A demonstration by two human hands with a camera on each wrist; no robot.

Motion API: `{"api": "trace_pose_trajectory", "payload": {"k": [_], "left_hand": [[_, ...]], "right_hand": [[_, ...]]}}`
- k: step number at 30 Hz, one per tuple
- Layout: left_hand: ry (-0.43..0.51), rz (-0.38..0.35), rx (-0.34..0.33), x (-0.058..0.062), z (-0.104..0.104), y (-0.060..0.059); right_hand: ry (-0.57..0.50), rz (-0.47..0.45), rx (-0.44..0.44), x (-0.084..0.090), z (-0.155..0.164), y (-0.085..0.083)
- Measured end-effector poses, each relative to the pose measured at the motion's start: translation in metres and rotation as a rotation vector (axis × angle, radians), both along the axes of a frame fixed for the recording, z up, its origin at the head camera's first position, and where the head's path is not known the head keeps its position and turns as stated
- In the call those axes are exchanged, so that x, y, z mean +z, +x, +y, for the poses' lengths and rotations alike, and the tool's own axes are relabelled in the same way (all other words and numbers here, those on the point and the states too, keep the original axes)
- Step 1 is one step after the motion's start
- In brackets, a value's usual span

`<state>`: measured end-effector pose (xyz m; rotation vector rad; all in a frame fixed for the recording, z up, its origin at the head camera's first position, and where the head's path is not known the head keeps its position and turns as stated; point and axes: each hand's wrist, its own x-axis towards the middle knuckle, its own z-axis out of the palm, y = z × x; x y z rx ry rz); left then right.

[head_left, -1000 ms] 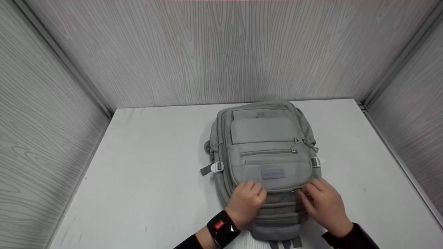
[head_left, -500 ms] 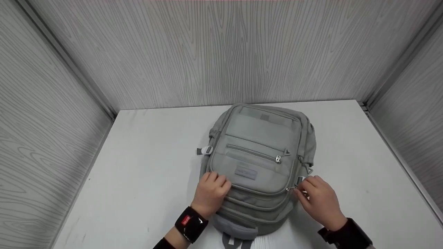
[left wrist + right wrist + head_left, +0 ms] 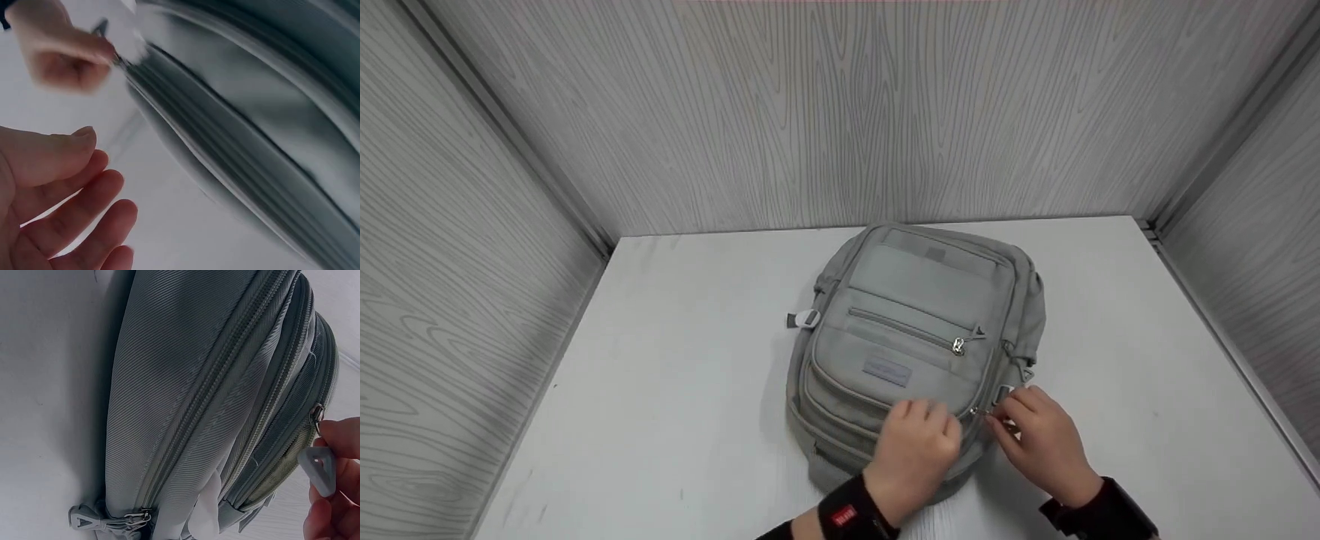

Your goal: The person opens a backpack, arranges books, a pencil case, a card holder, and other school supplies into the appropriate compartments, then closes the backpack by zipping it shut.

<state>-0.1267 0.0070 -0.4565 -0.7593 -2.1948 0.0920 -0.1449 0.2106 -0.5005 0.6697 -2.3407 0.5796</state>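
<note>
A grey backpack [image 3: 930, 274] lies front side up on the white table, its top end toward the back wall. My right hand [image 3: 1046, 446] is at its lower right corner. In the right wrist view, thumb and fingers pinch a grey triangular zipper pull [image 3: 329, 476] attached to a metal slider [image 3: 318, 413] on the front compartment's zip. My left hand [image 3: 915, 454] overlaps the bag's near end in the head view. Seen from the left wrist, its fingers [image 3: 84, 191] are loosely bent with nothing between them, apart from the bag's zipped edge [image 3: 225, 163].
A second zipper [image 3: 958, 346] crosses the front pocket above a label patch [image 3: 887, 371]. White strap buckles [image 3: 808, 319] stick out at the sides. Another triangular pull [image 3: 84, 517] hangs at the side. Wood-grain panels [image 3: 840, 112] enclose the table [image 3: 690, 360] at back and sides.
The backpack has turned so its near end points further left. My left hand has let go of the bag's lower edge and moved right. My right hand keeps pinching the zipper pull.
</note>
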Motion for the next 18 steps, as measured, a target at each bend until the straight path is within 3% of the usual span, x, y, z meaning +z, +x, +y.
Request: {"api": "trace_pose_trajectory", "payload": {"k": [4, 9, 18], "left_hand": [[-0.056, 0.016, 0.058, -0.010, 0.024, -0.003], [-0.156, -0.041, 0.126, -0.018, 0.028, -0.010], [-0.155, -0.025, 0.023, -0.020, 0.014, -0.011]], "right_hand": [[0.003, 0.001, -0.004, -0.001, -0.003, 0.001], [0.016, 0.011, -0.005, -0.002, -0.005, -0.001], [0.020, 0.067, -0.008, 0.000, -0.002, -0.011]]}}
